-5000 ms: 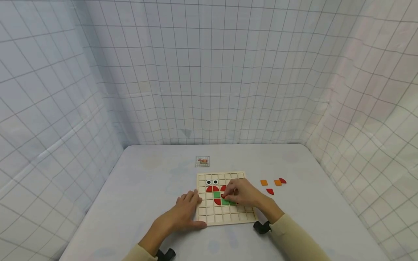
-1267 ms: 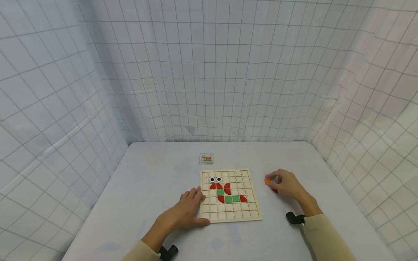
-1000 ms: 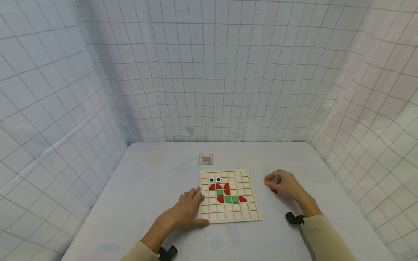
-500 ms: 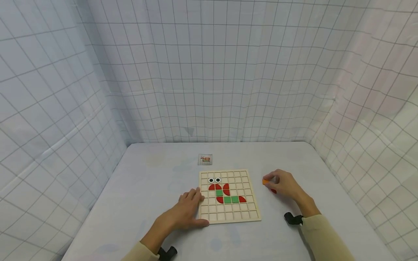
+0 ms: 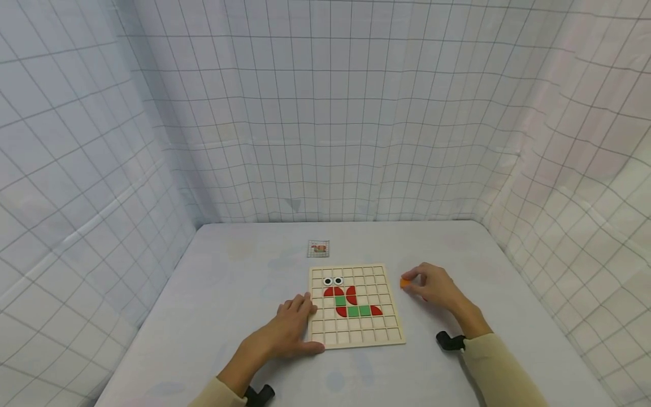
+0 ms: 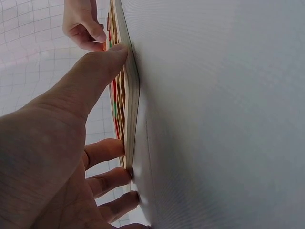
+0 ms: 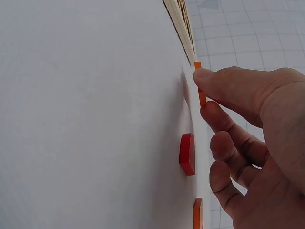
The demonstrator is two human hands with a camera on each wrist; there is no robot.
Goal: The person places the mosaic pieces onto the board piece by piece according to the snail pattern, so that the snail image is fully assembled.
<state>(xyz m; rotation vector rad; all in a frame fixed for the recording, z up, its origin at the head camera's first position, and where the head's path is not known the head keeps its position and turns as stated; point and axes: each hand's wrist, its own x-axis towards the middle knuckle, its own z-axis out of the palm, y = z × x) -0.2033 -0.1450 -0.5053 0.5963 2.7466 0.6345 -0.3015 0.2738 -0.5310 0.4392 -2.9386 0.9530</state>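
Note:
At the right of the wooden grid board (image 5: 331, 338), my right hand (image 5: 433, 286) pinches an orange square tile (image 5: 404, 283) between thumb and fingers. The right wrist view shows this tile held on edge, just off the table. Beneath that hand lie a red quarter-round piece (image 7: 188, 153) and another orange tile (image 7: 197, 213), mostly hidden in the head view. My left hand (image 5: 289, 328) rests against the board's left side, fingers spread, with the thumb on its near edge. Red quarter-round pieces, green squares (image 5: 353, 311) and two eye tiles (image 5: 333, 281) sit in the board's cells.
A small picture card (image 5: 319, 249) lies behind the board on the white table (image 5: 239, 271). Grid-patterned white curtains (image 5: 330, 124) surround the table at the back and both sides. Black devices (image 5: 450, 341) are worn at the wrists.
The right hand has left the board, where it was placing a red piece, and picked up an orange tile. It now moves left with it towards the board. The left hand stays put.

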